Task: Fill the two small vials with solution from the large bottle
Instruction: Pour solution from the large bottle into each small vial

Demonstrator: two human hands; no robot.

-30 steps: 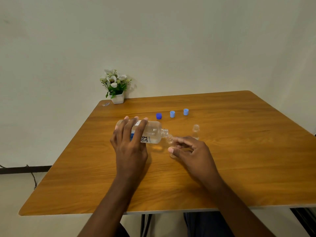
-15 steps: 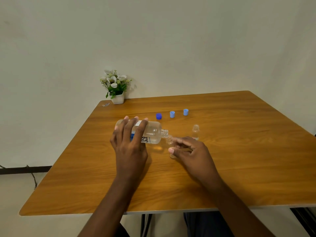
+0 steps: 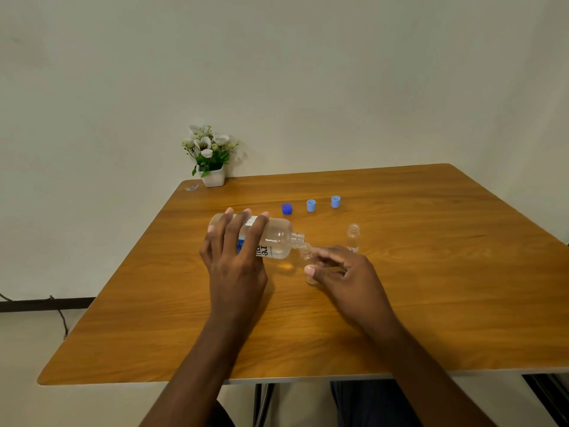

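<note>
My left hand (image 3: pixel 235 257) grips the large clear bottle (image 3: pixel 275 238), which lies tipped nearly level above the table with its open neck pointing right. The neck sits right at the mouth of a small clear vial (image 3: pixel 308 260). My right hand (image 3: pixel 348 275) pinches that vial between thumb and fingers and holds it upright on the table; its lower part is mostly hidden by my thumb. A second small vial (image 3: pixel 353 237) stands open and untouched just behind my right hand.
Three loose caps lie in a row behind the bottle: a dark blue cap (image 3: pixel 287 208) and two light blue caps (image 3: pixel 311 205) (image 3: pixel 335 201). A white flower pot (image 3: pixel 212 177) stands at the wooden table's (image 3: pixel 431 288) far left corner.
</note>
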